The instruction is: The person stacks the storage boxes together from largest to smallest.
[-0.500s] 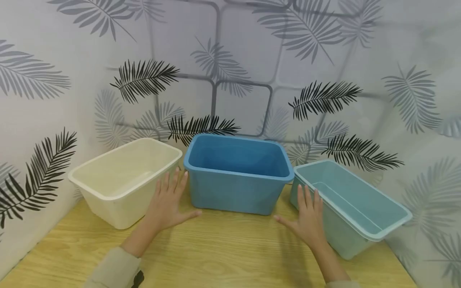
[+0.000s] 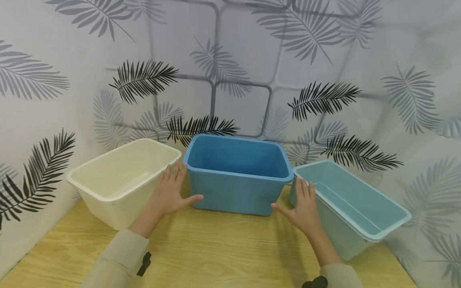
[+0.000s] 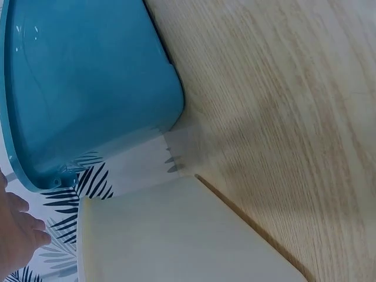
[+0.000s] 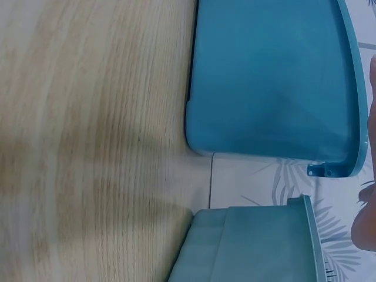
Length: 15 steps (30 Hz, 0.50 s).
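A blue plastic bin (image 2: 234, 192) stands in the middle of the table against the wall. My left hand (image 2: 171, 194), fingers spread and straight, is near its left side, in front of the cream bin (image 2: 122, 210). My right hand (image 2: 304, 208) is likewise spread, near the blue bin's right side and in front of the pale green bin (image 2: 345, 236). Neither hand holds anything; whether the fingertips touch a bin I cannot tell. In the left wrist view only part of the left hand (image 3: 17, 232) shows, and in the right wrist view only part of the right hand (image 4: 367, 217).
The bins stand on a wood-grain table (image 2: 219, 256). Behind them rises a pale wall (image 2: 245, 44) with a leaf pattern. Narrow gaps separate the blue bin's base from the bins on either side. Dark straps or devices show at both sleeve cuffs.
Both hands have moved forward and slightly up in the head view, closer to the blue bin. The bins have stayed in place.
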Each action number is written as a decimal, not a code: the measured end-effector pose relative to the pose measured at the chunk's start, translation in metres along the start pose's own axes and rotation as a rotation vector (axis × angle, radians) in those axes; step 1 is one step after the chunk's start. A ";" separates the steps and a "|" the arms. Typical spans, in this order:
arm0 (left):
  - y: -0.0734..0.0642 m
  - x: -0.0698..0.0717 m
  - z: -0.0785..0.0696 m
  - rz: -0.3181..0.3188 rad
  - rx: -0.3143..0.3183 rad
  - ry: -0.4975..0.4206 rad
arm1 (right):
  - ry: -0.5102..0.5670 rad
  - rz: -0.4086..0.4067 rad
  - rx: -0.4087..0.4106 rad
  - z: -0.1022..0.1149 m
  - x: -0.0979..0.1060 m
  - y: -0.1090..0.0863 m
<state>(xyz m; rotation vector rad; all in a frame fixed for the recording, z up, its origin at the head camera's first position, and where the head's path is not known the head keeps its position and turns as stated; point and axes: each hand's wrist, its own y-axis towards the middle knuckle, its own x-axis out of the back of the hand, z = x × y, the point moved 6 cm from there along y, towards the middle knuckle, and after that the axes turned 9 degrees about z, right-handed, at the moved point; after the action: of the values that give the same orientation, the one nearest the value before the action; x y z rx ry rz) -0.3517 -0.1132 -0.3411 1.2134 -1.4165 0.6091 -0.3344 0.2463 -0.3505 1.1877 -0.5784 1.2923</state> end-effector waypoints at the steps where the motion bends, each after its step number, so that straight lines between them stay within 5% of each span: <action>1: 0.002 0.000 0.001 0.009 0.007 -0.010 | 0.015 0.014 -0.013 -0.001 0.000 0.002; 15: 0.026 0.005 0.002 0.034 0.036 -0.099 | 0.080 0.085 -0.041 0.005 0.001 0.030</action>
<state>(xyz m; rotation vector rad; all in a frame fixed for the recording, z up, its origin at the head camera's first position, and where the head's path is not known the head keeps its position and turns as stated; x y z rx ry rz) -0.3753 -0.1079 -0.3302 1.2643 -1.5176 0.6072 -0.3609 0.2381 -0.3377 1.0821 -0.5994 1.3872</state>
